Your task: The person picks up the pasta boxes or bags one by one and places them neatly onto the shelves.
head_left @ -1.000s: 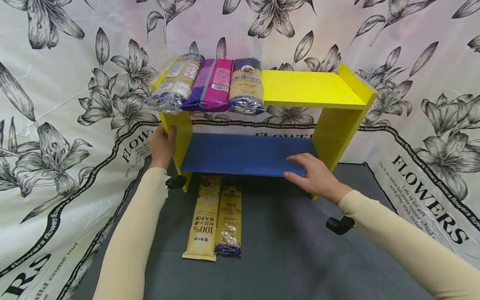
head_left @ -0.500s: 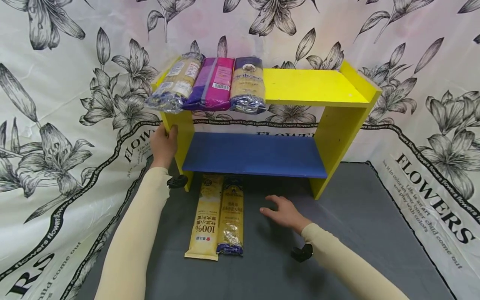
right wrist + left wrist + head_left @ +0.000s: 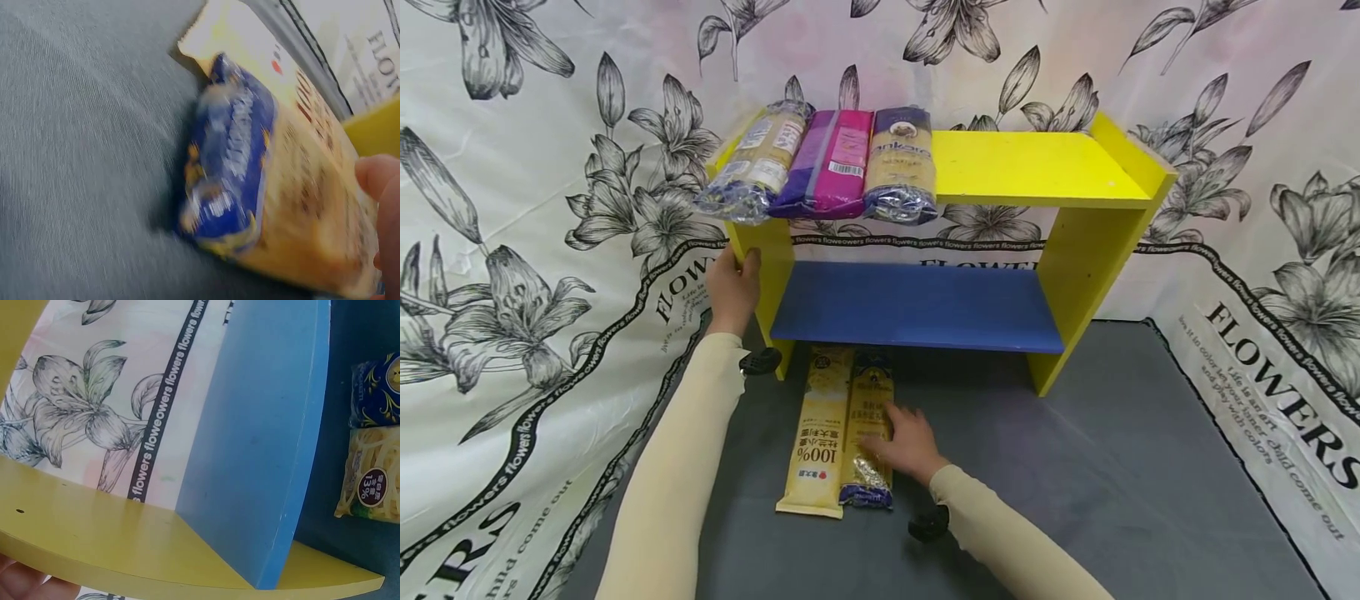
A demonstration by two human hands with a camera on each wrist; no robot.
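Observation:
My left hand grips the left side panel of a yellow shelf unit with a blue lower board. Its fingers show at the panel's edge in the left wrist view. My right hand is over a gold-and-blue pasta packet, thumb and fingers spread apart and overlapping its right side. This packet lies flat on the grey cloth, its blue end blurred in the right wrist view. Alongside it on the left is a pale yellow pasta packet. The far ends of both reach under the blue board.
On the left part of the top board lie three bags: a clear-and-tan one, a pink-and-purple one and a navy-and-tan one. Flower-printed cloth hangs behind and at the sides. Grey cloth covers the table.
My right hand has moved from the blue board's right front, down and left, to the gold-and-blue pasta packet. The left hand keeps its grip on the panel.

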